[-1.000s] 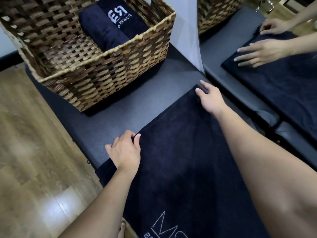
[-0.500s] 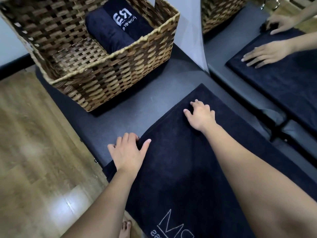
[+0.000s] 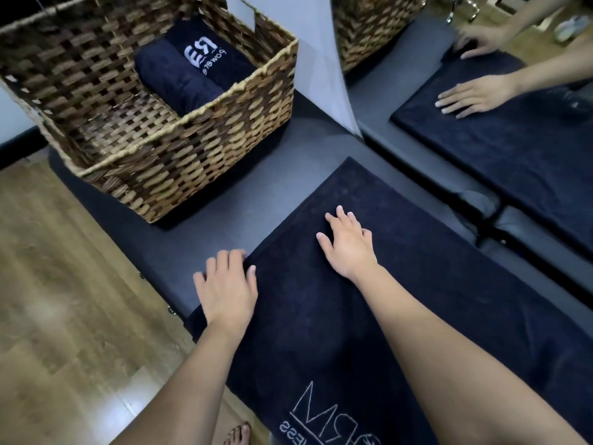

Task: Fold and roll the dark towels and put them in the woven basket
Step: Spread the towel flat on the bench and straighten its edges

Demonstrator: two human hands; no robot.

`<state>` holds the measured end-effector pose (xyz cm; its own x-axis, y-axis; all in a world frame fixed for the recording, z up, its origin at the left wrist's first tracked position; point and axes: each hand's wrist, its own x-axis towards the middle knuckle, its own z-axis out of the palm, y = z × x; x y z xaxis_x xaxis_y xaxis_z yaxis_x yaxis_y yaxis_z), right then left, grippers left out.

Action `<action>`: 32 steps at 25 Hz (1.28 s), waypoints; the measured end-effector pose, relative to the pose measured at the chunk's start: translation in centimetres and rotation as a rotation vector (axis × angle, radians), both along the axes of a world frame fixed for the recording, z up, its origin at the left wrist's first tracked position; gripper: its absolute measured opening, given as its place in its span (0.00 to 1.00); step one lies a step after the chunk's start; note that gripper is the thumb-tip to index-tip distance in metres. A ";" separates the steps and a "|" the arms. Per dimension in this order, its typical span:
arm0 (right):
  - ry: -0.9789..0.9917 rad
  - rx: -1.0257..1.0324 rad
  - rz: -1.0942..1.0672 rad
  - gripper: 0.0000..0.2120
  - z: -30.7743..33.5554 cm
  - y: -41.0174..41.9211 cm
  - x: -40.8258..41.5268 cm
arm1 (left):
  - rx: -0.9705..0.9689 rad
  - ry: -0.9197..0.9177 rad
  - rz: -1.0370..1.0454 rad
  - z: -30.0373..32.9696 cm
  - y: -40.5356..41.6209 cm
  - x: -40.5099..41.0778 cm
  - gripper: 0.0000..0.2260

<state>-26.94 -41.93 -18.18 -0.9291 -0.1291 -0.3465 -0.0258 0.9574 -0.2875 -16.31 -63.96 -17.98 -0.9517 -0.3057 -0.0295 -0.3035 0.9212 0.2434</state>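
Note:
A dark navy towel with white lettering lies flat along the grey padded bench. My left hand rests at the towel's left edge, fingers on the bench and thumb on the cloth. My right hand presses flat on the towel's middle with spread fingers. The woven basket stands at the bench's far left end. Inside it lie two rolled dark towels, one showing a white logo.
A wall mirror on the right reflects the bench, towel and both hands. Wooden floor lies left of the bench, and my bare toes show at the bottom edge.
My right hand has slid from the towel's far corner back toward me along its middle. My left hand has stayed at the left edge.

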 end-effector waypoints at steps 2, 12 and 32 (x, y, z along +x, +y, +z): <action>-0.004 0.007 -0.072 0.28 0.1 1.5 2.0 | 0.095 0.045 -0.226 0.6 2.1 0.4 0.12; -0.020 0.082 -0.551 0.27 0.6 16.5 17.3 | 0.085 -0.242 -0.791 -1.0 13.4 5.0 0.26; 0.152 -0.346 -1.401 0.14 0.7 41.6 25.7 | 0.110 -0.302 -1.362 0.1 48.6 6.6 0.27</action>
<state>-1.19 -0.35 -17.50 -0.3849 0.8431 -0.3755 0.8041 0.1066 -0.5848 -9.70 -15.34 -17.92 -0.4476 0.8593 -0.2475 0.7500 0.5115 0.4194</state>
